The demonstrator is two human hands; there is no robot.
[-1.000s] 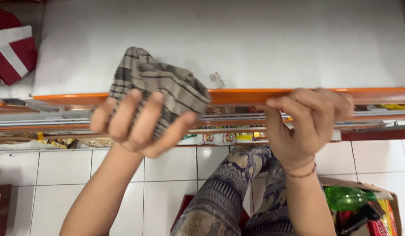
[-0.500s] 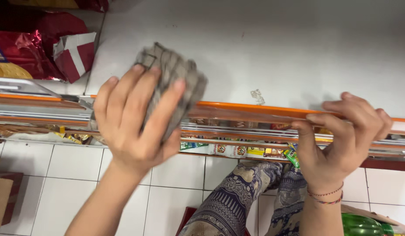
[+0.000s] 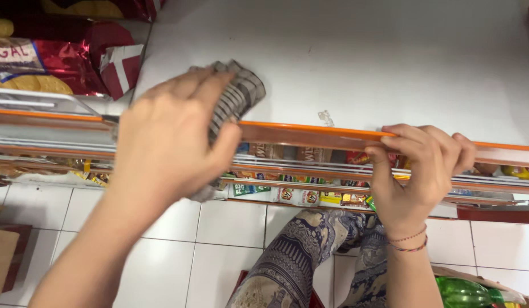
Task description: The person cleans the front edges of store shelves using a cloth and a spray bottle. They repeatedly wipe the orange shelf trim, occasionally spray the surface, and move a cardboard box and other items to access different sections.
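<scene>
My left hand (image 3: 167,137) presses a grey checked cloth (image 3: 239,97) against the front edge of a white shelf (image 3: 344,63). The cloth is folded over the shelf's orange front rail (image 3: 310,134), most of it under my palm. My right hand (image 3: 416,168) grips the same orange rail further right, fingers curled over its top. A small crumpled scrap of clear wrapper (image 3: 326,117) lies on the shelf just behind the rail, between my two hands.
Red snack bags (image 3: 53,57) fill the shelf section at the left. Lower shelves with small packets (image 3: 293,194) show beneath the rail. White floor tiles (image 3: 230,228), my patterned trousers (image 3: 304,256), a green bottle in a cardboard box (image 3: 470,291) lie below.
My left hand with the cloth has slid left along the shelf edge and turned palm down over it. My right hand keeps its grip on the rail. The view has shifted left.
</scene>
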